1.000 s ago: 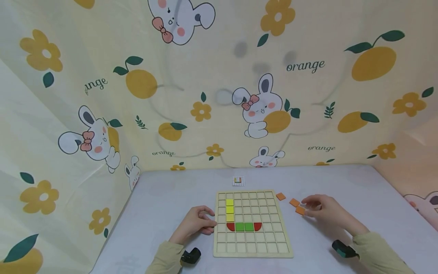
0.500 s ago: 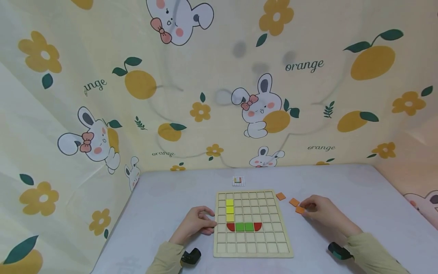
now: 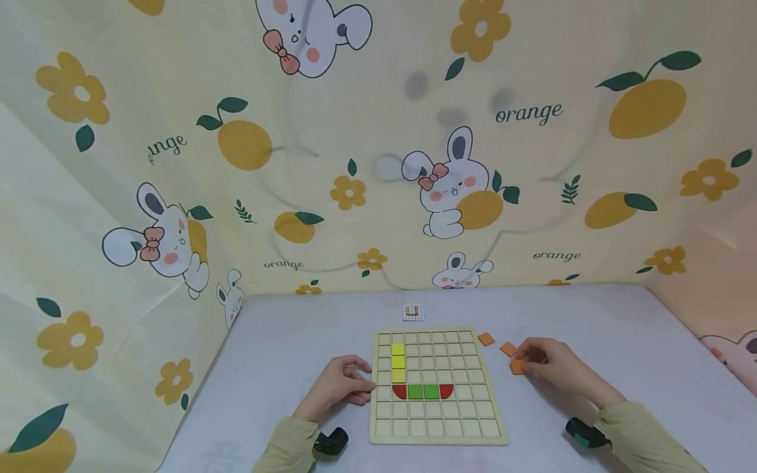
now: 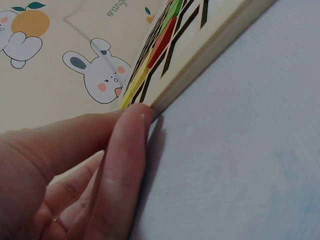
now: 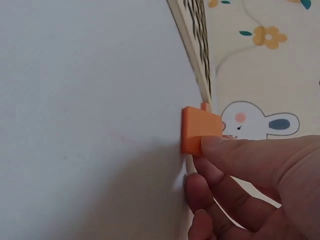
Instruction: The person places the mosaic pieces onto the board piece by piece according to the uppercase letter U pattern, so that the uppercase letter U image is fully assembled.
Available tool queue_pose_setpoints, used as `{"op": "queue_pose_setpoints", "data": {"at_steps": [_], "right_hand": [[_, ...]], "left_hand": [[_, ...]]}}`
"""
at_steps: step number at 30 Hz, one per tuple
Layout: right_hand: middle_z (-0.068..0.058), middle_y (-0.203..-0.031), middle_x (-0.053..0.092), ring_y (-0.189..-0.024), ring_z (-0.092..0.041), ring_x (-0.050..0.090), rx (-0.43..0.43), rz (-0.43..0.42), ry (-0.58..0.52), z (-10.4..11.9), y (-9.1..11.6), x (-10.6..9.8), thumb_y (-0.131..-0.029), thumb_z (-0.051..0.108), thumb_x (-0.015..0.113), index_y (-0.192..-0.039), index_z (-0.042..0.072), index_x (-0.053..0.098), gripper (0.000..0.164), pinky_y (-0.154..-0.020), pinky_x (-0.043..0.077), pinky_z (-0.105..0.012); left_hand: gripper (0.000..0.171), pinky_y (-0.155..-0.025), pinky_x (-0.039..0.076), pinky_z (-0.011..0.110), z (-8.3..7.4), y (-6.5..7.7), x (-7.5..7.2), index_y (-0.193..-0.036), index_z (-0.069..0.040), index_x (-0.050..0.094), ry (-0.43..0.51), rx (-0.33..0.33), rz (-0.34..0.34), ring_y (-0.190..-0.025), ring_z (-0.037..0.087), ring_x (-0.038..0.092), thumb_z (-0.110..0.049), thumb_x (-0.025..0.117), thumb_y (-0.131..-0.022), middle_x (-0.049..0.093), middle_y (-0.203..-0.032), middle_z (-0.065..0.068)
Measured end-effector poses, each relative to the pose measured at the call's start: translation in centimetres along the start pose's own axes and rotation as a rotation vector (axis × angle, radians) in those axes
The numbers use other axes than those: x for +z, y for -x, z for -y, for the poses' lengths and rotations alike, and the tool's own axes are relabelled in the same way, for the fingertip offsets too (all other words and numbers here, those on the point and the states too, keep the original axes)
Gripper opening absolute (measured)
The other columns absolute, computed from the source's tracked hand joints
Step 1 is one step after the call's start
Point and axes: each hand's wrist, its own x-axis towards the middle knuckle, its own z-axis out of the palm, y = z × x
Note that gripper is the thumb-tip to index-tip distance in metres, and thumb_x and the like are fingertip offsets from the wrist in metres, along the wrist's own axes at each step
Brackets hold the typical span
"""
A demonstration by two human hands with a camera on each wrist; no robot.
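My right hand [image 3: 552, 368] pinches an orange square tile [image 3: 517, 366] to the right of the wooden grid board [image 3: 437, 440]. The right wrist view shows the thumb on the face of this orange tile [image 5: 200, 122], with fingertips behind it. At the board's left edge, fingertips of my left hand [image 3: 340, 381] touch the side; the left wrist view has them right against the board's rim [image 4: 200, 67]. On the grid, yellow squares [image 3: 398, 362] form a column. Below it, two green squares [image 3: 423, 391] sit in a row between two red rounded pieces [image 3: 447, 391].
Two more orange tiles lie on the white table: one [image 3: 508, 349] just behind the pinched tile, another [image 3: 486, 339] by the board's back right corner. A small pattern card [image 3: 413, 313] lies behind the board. Patterned cloth [image 3: 349, 230] encloses the table's back and sides.
My right hand has shifted slightly left, and the orange tile at its fingertips has turned and tipped up. The left hand and the board stay in place.
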Motion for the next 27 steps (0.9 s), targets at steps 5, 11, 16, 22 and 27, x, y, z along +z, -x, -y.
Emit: {"op": "queue_pose_setpoints", "data": {"at_steps": [5, 11, 16, 22, 27], "right_hand": [[-0.001, -0.086, 0.060, -0.079, -0.020, 0.053, -0.024, 0.019, -0.049, 0.4, -0.4, -0.2, -0.083, 0.000, 0.068, -0.091, 0.011, 0.063, 0.015, -0.060, 0.049, -0.025], [-0.002, -0.090, 0.062, -0.082, -0.020, 0.057, -0.061, 0.023, -0.108, 2.0, -1.4, -0.3, -0.086, 0.004, 0.067, -0.097, 0.011, 0.065, 0.014, -0.067, 0.050, -0.029], [-0.002, -0.094, 0.065, -0.084, -0.020, 0.058, -0.110, 0.040, -0.154, 3.7, -2.2, 0.3, -0.087, 0.007, 0.068, -0.102, 0.008, 0.066, 0.014, -0.071, 0.050, -0.027], [-0.002, -0.090, 0.064, -0.083, -0.021, 0.056, -0.094, 0.028, -0.201, 5.5, -3.1, 1.7, -0.088, 0.007, 0.068, -0.100, 0.008, 0.067, 0.012, -0.069, 0.049, -0.026], [-0.002, -0.086, 0.062, -0.079, -0.020, 0.054, -0.089, 0.033, -0.218, 6.3, -3.8, 3.2, -0.087, 0.008, 0.069, -0.097, 0.009, 0.068, 0.010, -0.066, 0.047, -0.027]], "left_hand": [[0.030, -0.056, 0.059, 0.031, 0.0, 0.1, 0.0, -0.102, -0.002, 0.061, -0.002, 0.000, -0.001, -0.060, 0.018, 0.067, -0.003, 0.078, -0.077, 0.069, -0.076, 0.011], [0.030, -0.057, 0.059, 0.032, 0.1, 0.1, -0.1, -0.102, -0.001, 0.061, 0.009, 0.007, 0.009, -0.060, 0.018, 0.067, -0.002, 0.078, -0.077, 0.069, -0.075, 0.012], [0.030, -0.057, 0.059, 0.032, 0.1, 0.0, -0.1, -0.102, -0.001, 0.061, 0.011, 0.003, 0.013, -0.060, 0.018, 0.067, -0.002, 0.078, -0.077, 0.069, -0.076, 0.012], [0.030, -0.057, 0.059, 0.032, 0.0, 0.0, 0.0, -0.102, -0.001, 0.061, 0.010, -0.005, 0.004, -0.059, 0.018, 0.067, -0.002, 0.078, -0.077, 0.069, -0.076, 0.012], [0.030, -0.056, 0.059, 0.031, -0.1, 0.0, 0.0, -0.102, -0.001, 0.060, 0.018, -0.002, 0.006, -0.059, 0.017, 0.067, -0.001, 0.078, -0.077, 0.069, -0.076, 0.013]]}}
